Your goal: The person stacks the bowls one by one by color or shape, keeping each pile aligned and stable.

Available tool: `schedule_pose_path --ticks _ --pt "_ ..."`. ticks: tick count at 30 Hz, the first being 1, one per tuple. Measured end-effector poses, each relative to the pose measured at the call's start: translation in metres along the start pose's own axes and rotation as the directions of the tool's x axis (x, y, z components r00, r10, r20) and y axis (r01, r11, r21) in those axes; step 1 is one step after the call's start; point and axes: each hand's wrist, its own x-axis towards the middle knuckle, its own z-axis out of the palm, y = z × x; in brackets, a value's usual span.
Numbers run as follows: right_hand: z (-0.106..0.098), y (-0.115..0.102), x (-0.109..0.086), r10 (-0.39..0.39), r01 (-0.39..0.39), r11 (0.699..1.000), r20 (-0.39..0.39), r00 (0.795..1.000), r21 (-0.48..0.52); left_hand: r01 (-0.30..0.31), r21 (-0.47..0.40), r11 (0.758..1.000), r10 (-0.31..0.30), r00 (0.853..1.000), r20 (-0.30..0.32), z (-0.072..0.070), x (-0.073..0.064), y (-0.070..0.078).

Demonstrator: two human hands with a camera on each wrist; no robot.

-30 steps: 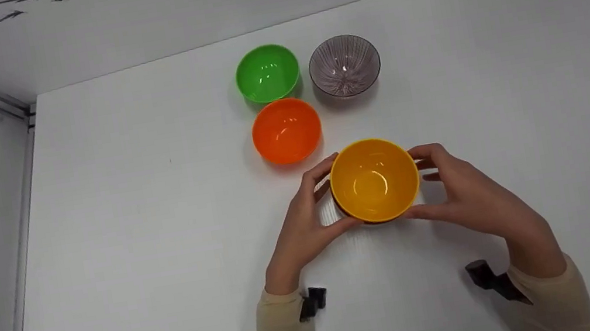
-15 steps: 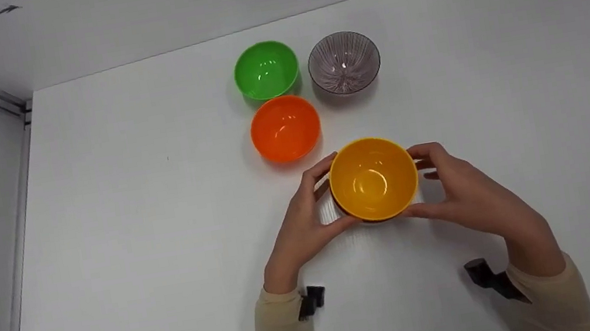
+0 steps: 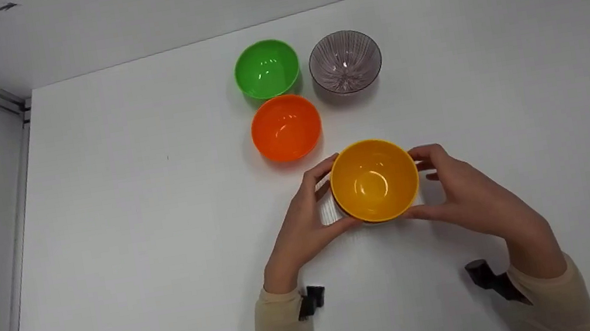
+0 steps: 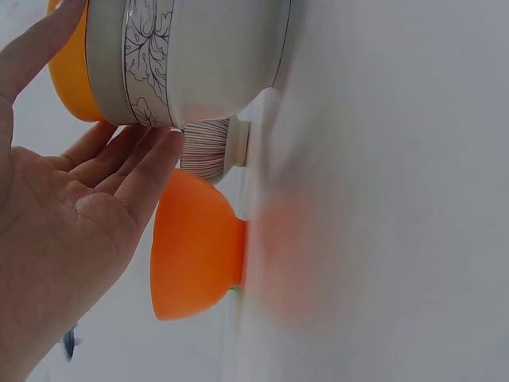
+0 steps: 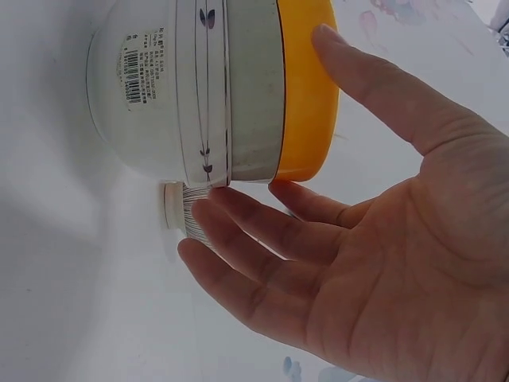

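A yellow bowl (image 3: 374,179) sits at the top of a nested stack in the head view. Below its rim, the left wrist view shows a pale bowl (image 4: 211,60) with a leaf-patterned band; its base meets the white table. My left hand (image 3: 304,223) holds the stack from the left, thumb in front and fingers behind. From the right, my right hand (image 3: 461,186) does the same, its thumb against the yellow side in the right wrist view. A printed label (image 5: 141,70) shows on the pale bowl. The nested parts inside are hidden.
Behind the stack, an orange bowl (image 3: 286,128) stands close in front of a green bowl (image 3: 267,69). To their right is a purplish ribbed glass bowl (image 3: 345,61). A white wall (image 3: 159,21) borders the table's far edge.
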Motion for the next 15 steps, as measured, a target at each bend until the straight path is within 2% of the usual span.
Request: schedule_pose_path --ticks 15 --pt "0.0005 0.0005 0.0001 -0.013 0.013 1.000 0.002 1.000 -0.001 0.010 0.020 1.000 -0.010 1.000 0.006 -0.0005 0.0001 -0.0011"
